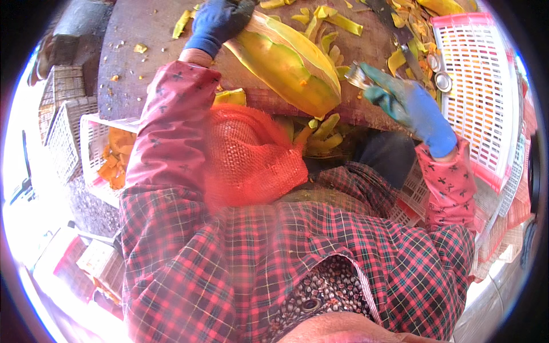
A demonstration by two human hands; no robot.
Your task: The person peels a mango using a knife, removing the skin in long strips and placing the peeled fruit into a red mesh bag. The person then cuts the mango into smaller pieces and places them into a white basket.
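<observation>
A large, partly peeled pumpkin piece (pixel 285 64), yellow-green and long, lies slantwise on the brown tabletop (pixel 141 77). My left hand (pixel 221 25), in a blue glove with dark fingers, grips its upper left end. To the right of its lower end, and apart from it, my right hand (pixel 401 98) in a blue and green glove is closed on a metal peeler (pixel 357 76), partly hidden by the fingers. Peel strips (pixel 328 40) are scattered behind the pumpkin. At the table's near edge hangs a red mesh bag (pixel 253 154), with more peel (pixel 324 135) beside it.
A white plastic crate (pixel 476 85) with a pink rim stands at the right. Near it lie a knife (pixel 411 62) and round metal pieces (pixel 443 81). A white crate (pixel 92 154) at the left holds orange pumpkin chunks (pixel 116 156). More crates (pixel 66 133) are stacked beyond.
</observation>
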